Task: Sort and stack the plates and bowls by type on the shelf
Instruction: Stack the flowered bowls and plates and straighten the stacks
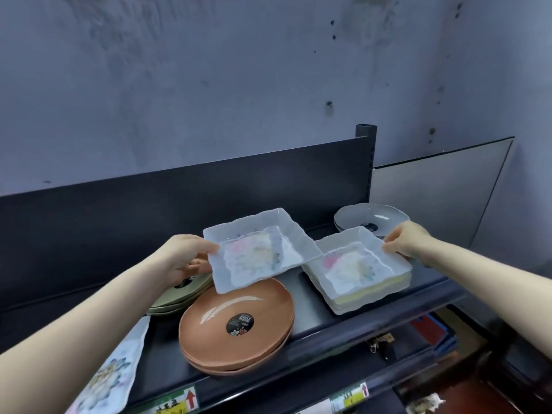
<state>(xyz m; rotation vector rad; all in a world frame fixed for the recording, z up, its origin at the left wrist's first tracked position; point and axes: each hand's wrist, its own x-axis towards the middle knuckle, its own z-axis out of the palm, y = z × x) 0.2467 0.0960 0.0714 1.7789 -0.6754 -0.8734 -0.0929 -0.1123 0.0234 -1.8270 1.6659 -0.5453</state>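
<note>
Two hands are busy: my left hand (pixel 185 259) pinches the edge of a square floral plate (pixel 257 249), lifted above the brown round plates (pixel 236 324); so thin a hold could let it tip and slip. My right hand (pixel 410 243) grips the corner of the square plate stack (pixel 358 270) on the shelf (pixel 309 297).

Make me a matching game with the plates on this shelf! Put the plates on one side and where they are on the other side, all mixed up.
Things:
1. orange plates
2. grey plates
3. loose square plate
4. square stack

Places:
A. at the back right of the shelf
B. held up by the left hand
C. at the front middle, with a black sticker on top
D. the right hand pinches its far corner

Pairs: 1-C, 2-A, 3-B, 4-D
</note>
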